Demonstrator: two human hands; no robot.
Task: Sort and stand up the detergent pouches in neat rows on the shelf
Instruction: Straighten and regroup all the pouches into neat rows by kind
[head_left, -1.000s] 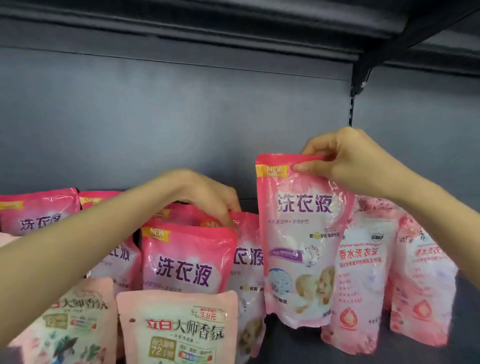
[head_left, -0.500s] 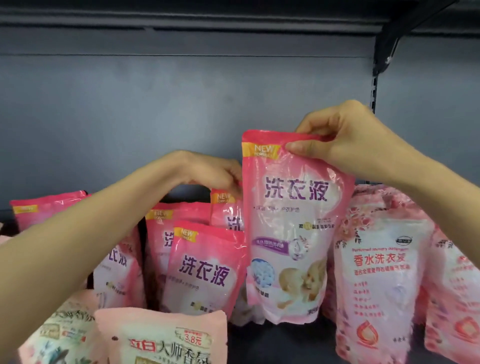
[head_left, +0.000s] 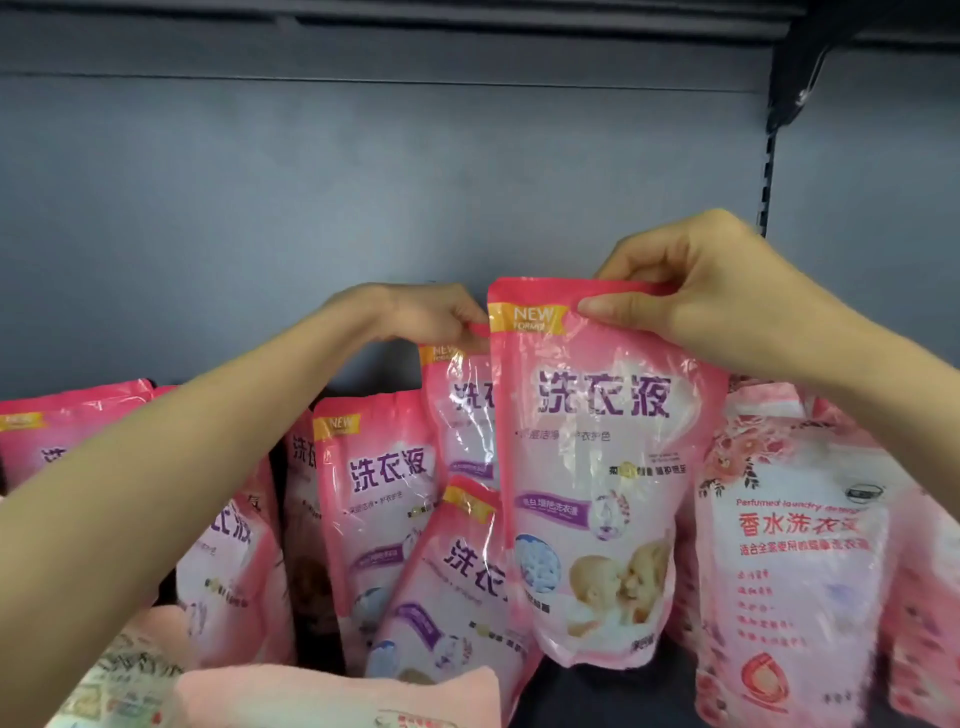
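Note:
My right hand (head_left: 691, 291) pinches the top edge of a pink detergent pouch (head_left: 597, 493) with purple lettering and a baby picture, holding it upright above the shelf. Just left of it, my left hand (head_left: 436, 317) grips the top of a second matching pouch (head_left: 460, 415), partly hidden behind the first. More of the same pink pouches stand or lean to the left: one upright (head_left: 379, 499), one tilted in front (head_left: 447, 587), others behind my left forearm (head_left: 228, 561).
Rose-patterned perfumed detergent pouches (head_left: 789, 545) stand at the right. Pale pink pouches (head_left: 332, 696) lie along the bottom edge. A dark grey back panel (head_left: 363, 182) rises behind, with a slotted upright and bracket (head_left: 769, 171) at the right.
Both hands have risen slightly, each lifting its pouch. The left hand's pouch now stands higher behind the right one. The view has moved closer.

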